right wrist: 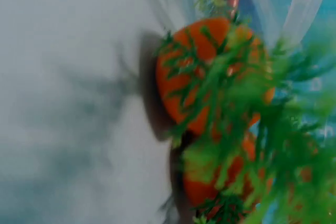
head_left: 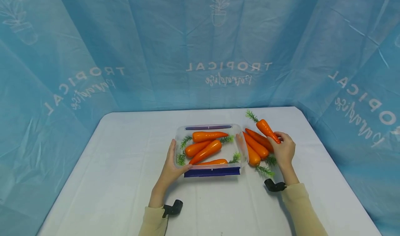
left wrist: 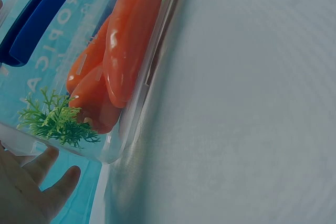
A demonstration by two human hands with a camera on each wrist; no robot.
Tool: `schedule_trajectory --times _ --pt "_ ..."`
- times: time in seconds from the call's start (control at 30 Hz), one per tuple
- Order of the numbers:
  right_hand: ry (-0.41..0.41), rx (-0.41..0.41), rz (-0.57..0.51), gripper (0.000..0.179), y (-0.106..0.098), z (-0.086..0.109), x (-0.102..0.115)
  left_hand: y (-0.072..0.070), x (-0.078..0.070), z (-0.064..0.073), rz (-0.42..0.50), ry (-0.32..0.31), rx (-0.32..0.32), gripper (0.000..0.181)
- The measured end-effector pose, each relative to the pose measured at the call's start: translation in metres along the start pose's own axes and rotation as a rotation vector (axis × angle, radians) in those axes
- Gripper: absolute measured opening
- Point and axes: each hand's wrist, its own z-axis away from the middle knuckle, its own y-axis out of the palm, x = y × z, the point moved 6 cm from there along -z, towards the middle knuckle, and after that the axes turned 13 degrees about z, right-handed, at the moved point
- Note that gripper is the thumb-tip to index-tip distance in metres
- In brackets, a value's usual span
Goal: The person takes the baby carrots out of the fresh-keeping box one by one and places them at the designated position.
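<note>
A clear plastic box (head_left: 243,149) with blue clip flaps stands at mid-table, holding several orange carrots (head_left: 207,152) with green tops. My left hand (head_left: 170,167) rests against the box's left front corner, fingers straight along the side wall and thumb on the front rim. In the left wrist view, spread fingers (left wrist: 62,187) touch the outside of the box. Right of the box, my right hand (head_left: 285,152) pinches a carrot (head_left: 265,127) by its narrow end, its leafy top pointing up and left. The right wrist view does not show that hand.
Several loose carrots (head_left: 257,146) lie side by side against the box's right wall, tops toward the front. Blurred green leaves (right wrist: 226,93) cover much of the right wrist view. A white-covered table (head_left: 125,180) carries everything, with blue printed curtains (head_left: 156,55) around it.
</note>
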Motion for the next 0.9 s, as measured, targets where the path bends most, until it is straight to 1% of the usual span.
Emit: schedule_trajectory --times 0.33,0.43,0.57,0.63,0.9 --pt "0.021 0.057 0.073 0.033 0.013 -0.008 -0.013 -0.001 0.0 0.0 -0.006 0.008 0.002 0.11" --pt "0.003 0.045 0.1 0.033 0.015 -0.01 -0.015 0.0 0.001 0.0 -0.009 0.013 0.004 0.11" --pt "-0.044 0.04 0.123 0.032 0.016 -0.012 -0.014 0.0 0.001 0.001 0.0 0.016 0.0 0.11" --pt "-0.055 0.054 0.132 0.032 0.018 -0.014 -0.013 0.0 0.001 0.002 0.005 0.017 0.0 0.11" --pt "-0.041 0.125 0.155 0.033 0.025 -0.019 -0.015 0.0 0.0 0.001 -0.002 0.027 0.002 0.109"
